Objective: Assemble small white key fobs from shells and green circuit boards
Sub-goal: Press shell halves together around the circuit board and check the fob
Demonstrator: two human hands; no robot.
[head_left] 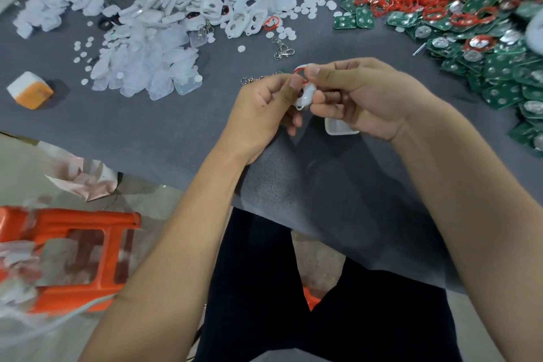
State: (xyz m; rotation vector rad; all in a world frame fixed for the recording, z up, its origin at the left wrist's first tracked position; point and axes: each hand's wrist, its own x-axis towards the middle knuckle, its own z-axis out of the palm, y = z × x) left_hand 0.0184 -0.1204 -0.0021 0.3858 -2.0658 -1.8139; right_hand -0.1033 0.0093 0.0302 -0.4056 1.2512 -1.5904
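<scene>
Grey foam-covered table (147, 132). Both hands pinch one small white plastic fob shell (305, 97) mid-table: left hand (264, 114), right hand (361, 97); red ring (298, 70) going on. Likely mid-fit. Next: green circuit board pile (499, 73), far right.

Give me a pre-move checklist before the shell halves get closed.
1. Left hand holds white shell: ok.
2. Right hand pinches red ring at the shell: ok.
3. Ring fully seated: cannot tell, fingers cover it.
4. Green board inside the shell: cannot tell.
5. Mating shell half lies on the grey mat below the right hand: ok.
6. Spare green boards in a pile at right: ok.
</scene>
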